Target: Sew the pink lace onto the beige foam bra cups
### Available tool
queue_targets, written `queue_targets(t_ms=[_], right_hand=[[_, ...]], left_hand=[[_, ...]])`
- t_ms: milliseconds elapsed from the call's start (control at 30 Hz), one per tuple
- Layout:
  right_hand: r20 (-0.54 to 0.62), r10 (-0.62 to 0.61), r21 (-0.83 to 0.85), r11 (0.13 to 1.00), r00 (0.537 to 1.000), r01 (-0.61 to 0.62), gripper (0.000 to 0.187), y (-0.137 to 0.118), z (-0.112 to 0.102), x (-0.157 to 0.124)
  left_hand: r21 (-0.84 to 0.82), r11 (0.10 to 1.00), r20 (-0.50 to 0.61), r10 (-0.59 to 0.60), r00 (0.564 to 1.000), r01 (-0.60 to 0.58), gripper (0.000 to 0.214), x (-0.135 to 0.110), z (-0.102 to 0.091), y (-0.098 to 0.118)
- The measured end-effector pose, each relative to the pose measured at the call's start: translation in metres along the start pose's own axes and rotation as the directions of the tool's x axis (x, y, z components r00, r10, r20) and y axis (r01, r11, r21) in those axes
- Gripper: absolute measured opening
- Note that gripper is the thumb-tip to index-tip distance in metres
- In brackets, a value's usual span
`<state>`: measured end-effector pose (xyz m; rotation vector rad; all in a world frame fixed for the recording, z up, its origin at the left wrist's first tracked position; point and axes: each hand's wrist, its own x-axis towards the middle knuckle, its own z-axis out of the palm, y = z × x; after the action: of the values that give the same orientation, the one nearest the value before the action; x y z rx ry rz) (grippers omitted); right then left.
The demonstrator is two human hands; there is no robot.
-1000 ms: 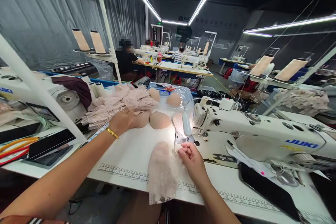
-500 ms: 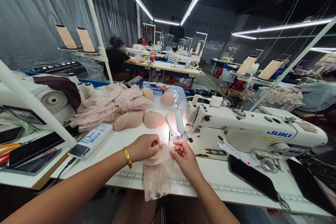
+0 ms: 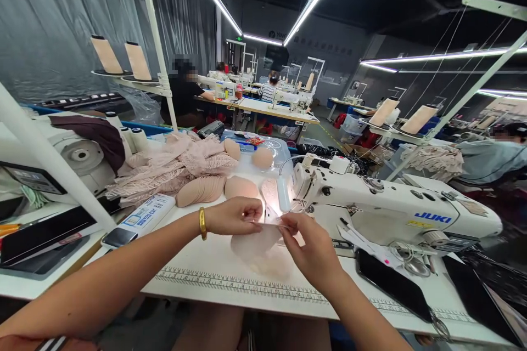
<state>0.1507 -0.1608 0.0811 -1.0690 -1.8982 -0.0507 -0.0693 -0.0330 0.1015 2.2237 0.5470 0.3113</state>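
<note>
Stretched between my two hands is a pale pink fabric piece (image 3: pixel 258 249), its upper edge pulled straight and its sheer lower part hanging over the white table (image 3: pixel 197 258). My left hand (image 3: pixel 236 215), with a gold bracelet at the wrist, pinches the left end of that edge. The right end is pinched by my right hand (image 3: pixel 307 241). Just beyond my hands, a small lamp (image 3: pixel 283 193) lights the needle area of the white sewing machine (image 3: pixel 370 203). A beige foam cup (image 3: pixel 242 188) lies behind my left hand, beside a row of stacked cups (image 3: pixel 201 191).
A heap of pink lace (image 3: pixel 177 159) covers the back left. A white box (image 3: pixel 150 209) lies left of my arm. On the right are a black phone (image 3: pixel 391 284) and scissors (image 3: pixel 438 323). A printed ruler (image 3: pixel 230 283) runs along the front edge. Co-workers sit further off.
Both hands have raised the fabric and turned it so its edge lies straight between them. Its lace end no longer hangs over the table's front edge. The view has shifted slightly.
</note>
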Motion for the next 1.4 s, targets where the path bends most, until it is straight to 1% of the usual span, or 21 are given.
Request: queue_targets(t_ms=[33,67,100,133,167,200,233,267,300,367,400,467,500,533,667,733,833,900,1033,1233,1400], right_hand=[[-0.037,-0.073,-0.07,0.995,0.997,0.07,0.02,0.001,0.001,0.002],[-0.058,-0.129,-0.125,0.985,0.99,0.121,0.022,0.002,0.004,0.003],[-0.062,-0.161,-0.163,0.975,0.985,0.149,0.024,0.003,0.008,0.003],[-0.05,-0.174,-0.186,0.969,0.983,0.162,0.025,0.006,0.014,0.001],[-0.023,-0.174,-0.203,0.965,0.984,0.166,0.026,0.01,0.021,-0.002],[0.028,-0.169,-0.217,0.961,0.985,0.171,0.027,0.015,0.027,-0.006],[0.094,-0.166,-0.226,0.957,0.982,0.184,0.028,0.022,0.034,-0.012],[0.164,-0.172,-0.23,0.951,0.971,0.207,0.03,0.029,0.04,-0.018],[0.235,-0.18,-0.224,0.946,0.955,0.234,0.032,0.036,0.045,-0.024],[0.364,-0.185,-0.169,0.951,0.913,0.26,0.033,0.052,0.05,-0.035],[0.41,-0.178,-0.134,0.958,0.895,0.252,0.033,0.06,0.05,-0.039],[0.472,-0.144,-0.089,0.974,0.87,0.209,0.032,0.073,0.048,-0.044],[0.488,-0.125,-0.08,0.979,0.864,0.187,0.033,0.08,0.046,-0.044],[0.493,-0.111,-0.081,0.982,0.863,0.173,0.033,0.086,0.044,-0.043],[0.505,-0.111,-0.068,0.983,0.856,0.168,0.037,0.107,0.037,-0.04],[0.487,-0.131,-0.043,0.984,0.864,0.173,0.039,0.112,0.034,-0.041],[0.442,-0.135,-0.011,0.988,0.887,0.157,0.044,0.114,0.03,-0.046],[0.44,-0.114,-0.019,0.99,0.891,0.137,0.046,0.113,0.028,-0.048],[0.462,-0.079,-0.037,0.993,0.883,0.108,0.044,0.11,0.022,-0.051],[0.499,-0.058,-0.018,0.997,0.864,0.077,0.039,0.107,0.015,-0.049],[0.522,-0.049,-0.014,0.998,0.851,0.065,0.038,0.106,0.011,-0.047]], left_hand=[[0.075,0.997,-0.104,0.035,0.994,-0.027,0.021,-0.005,-0.003,0.001],[0.191,0.98,-0.204,0.099,0.974,-0.059,0.018,-0.011,-0.005,0.001],[0.345,0.935,-0.276,0.191,0.942,-0.089,0.014,-0.016,-0.005,0.001],[0.516,0.85,-0.304,0.298,0.905,-0.107,0.011,-0.022,-0.004,-0.001],[0.671,0.732,-0.279,0.391,0.877,-0.112,0.012,-0.028,-0.001,-0.003],[0.784,0.61,-0.221,0.444,0.868,-0.112,0.014,-0.034,0.004,-0.007],[0.853,0.51,-0.156,0.455,0.877,-0.113,0.014,-0.039,0.011,-0.012],[0.886,0.448,-0.095,0.43,0.898,-0.121,0.012,-0.044,0.02,-0.016],[0.89,0.434,-0.044,0.382,0.923,-0.137,0.013,-0.047,0.028,-0.02],[0.865,0.463,0.044,0.31,0.95,-0.191,0.026,-0.048,0.044,-0.025],[0.852,0.473,0.08,0.31,0.947,-0.227,0.026,-0.045,0.05,-0.026],[0.843,0.449,0.132,0.363,0.922,-0.297,0.016,-0.032,0.058,-0.026],[0.846,0.43,0.143,0.386,0.911,-0.315,0.014,-0.023,0.06,-0.027],[0.85,0.424,0.145,0.384,0.912,-0.314,0.014,-0.012,0.062,-0.027],[0.842,0.482,0.138,0.239,0.961,-0.241,0.018,0.027,0.071,-0.038],[0.834,0.504,0.12,0.233,0.965,-0.225,0.023,0.036,0.077,-0.044],[0.827,0.518,0.055,0.314,0.948,-0.22,0.024,0.038,0.081,-0.052],[0.803,0.554,0.017,0.344,0.939,-0.218,0.021,0.036,0.081,-0.056],[0.755,0.626,-0.034,0.332,0.943,-0.194,0.02,0.034,0.081,-0.06],[0.758,0.624,-0.046,0.34,0.939,-0.189,0.02,0.034,0.085,-0.059],[0.733,0.653,-0.059,0.342,0.938,-0.192,0.018,0.037,0.088,-0.057]])
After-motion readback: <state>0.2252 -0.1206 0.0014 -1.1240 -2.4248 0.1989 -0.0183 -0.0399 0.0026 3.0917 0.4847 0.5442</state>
